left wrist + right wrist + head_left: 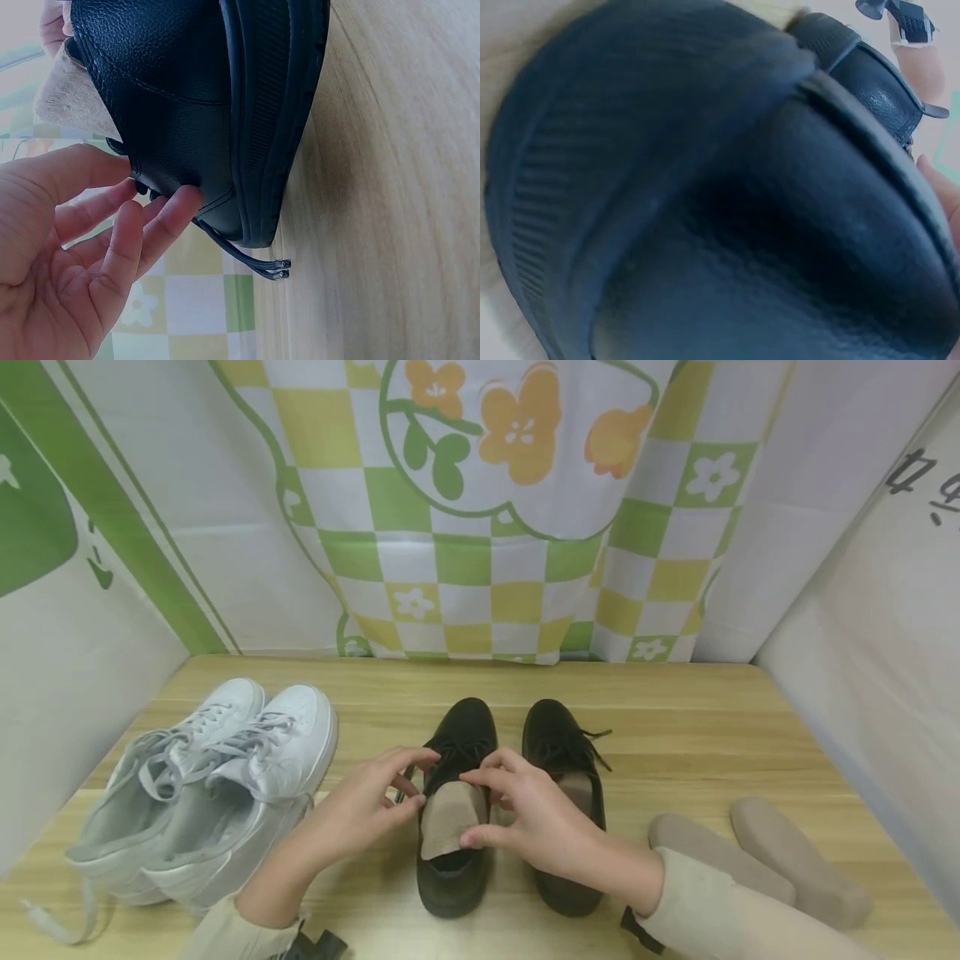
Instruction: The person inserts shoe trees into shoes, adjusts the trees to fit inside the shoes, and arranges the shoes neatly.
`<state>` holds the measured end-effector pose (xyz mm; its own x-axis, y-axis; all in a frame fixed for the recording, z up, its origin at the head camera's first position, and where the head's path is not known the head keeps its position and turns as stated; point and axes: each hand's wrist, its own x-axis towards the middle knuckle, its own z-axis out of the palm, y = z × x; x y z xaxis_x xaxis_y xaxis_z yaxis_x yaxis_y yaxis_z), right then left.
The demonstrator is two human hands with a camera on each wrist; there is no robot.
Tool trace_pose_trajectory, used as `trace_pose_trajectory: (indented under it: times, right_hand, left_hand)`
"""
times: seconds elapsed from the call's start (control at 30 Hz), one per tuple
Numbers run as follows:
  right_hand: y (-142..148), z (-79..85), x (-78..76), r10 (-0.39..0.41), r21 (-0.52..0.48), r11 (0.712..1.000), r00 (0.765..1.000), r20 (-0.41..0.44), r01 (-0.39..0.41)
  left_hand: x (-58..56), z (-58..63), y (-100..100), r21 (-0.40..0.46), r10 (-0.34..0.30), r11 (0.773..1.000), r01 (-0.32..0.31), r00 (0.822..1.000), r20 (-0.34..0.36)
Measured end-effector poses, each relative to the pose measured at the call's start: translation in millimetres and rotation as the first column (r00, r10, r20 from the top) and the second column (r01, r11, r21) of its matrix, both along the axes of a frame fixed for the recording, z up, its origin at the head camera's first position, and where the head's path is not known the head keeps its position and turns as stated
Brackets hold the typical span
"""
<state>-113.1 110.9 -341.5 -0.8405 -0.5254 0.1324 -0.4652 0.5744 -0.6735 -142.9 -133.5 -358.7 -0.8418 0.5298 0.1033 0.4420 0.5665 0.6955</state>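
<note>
A pair of black lace-up shoes stands in the middle, toes pointing away. My left hand point(367, 802) pinches the left rim of the left black shoe point(453, 891), thumb at the opening and fingertips against its outer side point(172, 82). From the right, my right hand point(547, 818) holds a beige insole point(444, 820) that sits partly in this shoe's opening. Its thumb lies by the heel end and its index finger by the tongue; the insole's front part is hidden inside. The right black shoe point(550, 727) also has a beige insole point(577, 787) inside, mostly covered by my right wrist.
White sneakers point(296, 739) with loose laces stand on the left of the wooden table point(675, 718). Two more beige insoles point(791, 856) lie at the right, partly under my right sleeve point(697, 893). A checkered, flowered cloth point(465, 560) hangs behind the table.
</note>
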Motion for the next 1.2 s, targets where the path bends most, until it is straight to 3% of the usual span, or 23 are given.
trace_pose_trajectory:
  times: [0.27, 0.63, 1.2]
  right_hand:
    - [-0.7, -1.1, -1.0, -0.017, 0.011, 1.0, 1.0, 0.005, 0.017]
    - [-2.3, -0.7, -2.4, -0.015, 0.056, 0.998, 0.998, -0.061, 0.018]
    - [-6.5, -0.4, -4.1, -0.023, 0.081, 0.996, 0.994, -0.105, 0.032]
  left_hand:
    - [-0.7, 0.2, -0.2, 0.002, -0.004, 1.0, 0.004, 1.0, 0.021]
    - [-2.8, -1.2, -1.0, 0.032, -0.001, 0.999, -0.001, 0.999, 0.052]
    - [-3.2, -0.4, -0.7, 0.018, 0.01, 1.0, -0.011, 0.999, 0.047]
